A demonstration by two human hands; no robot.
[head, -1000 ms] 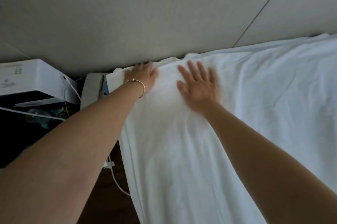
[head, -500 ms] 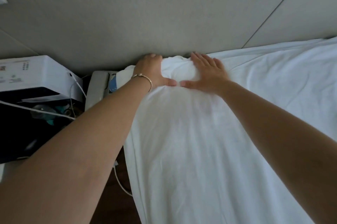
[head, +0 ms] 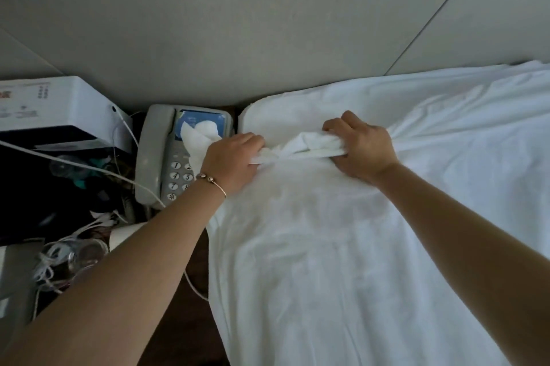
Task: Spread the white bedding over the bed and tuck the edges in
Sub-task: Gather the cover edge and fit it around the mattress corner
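Note:
The white bedding [head: 327,261] lies over the bed and hangs down its left side. Near the head corner its edge is bunched into a thick roll [head: 309,146] pulled back from the wall. My left hand [head: 230,161], with a thin bracelet on the wrist, grips the left end of that roll. My right hand [head: 364,149] is closed around the right end. Beyond the roll the bare white mattress corner [head: 268,115] shows against the grey headboard wall [head: 268,23].
A grey desk telephone [head: 166,157] with a white tissue on it sits on the nightstand just left of the bed corner. Further left are a white box [head: 56,109], white cables and clutter. Dark floor shows beside the bed.
Both hands were flat on the bedding at the head edge; now they have closed on it and pulled it back from the wall, baring the mattress corner. The view has shifted, revealing the telephone.

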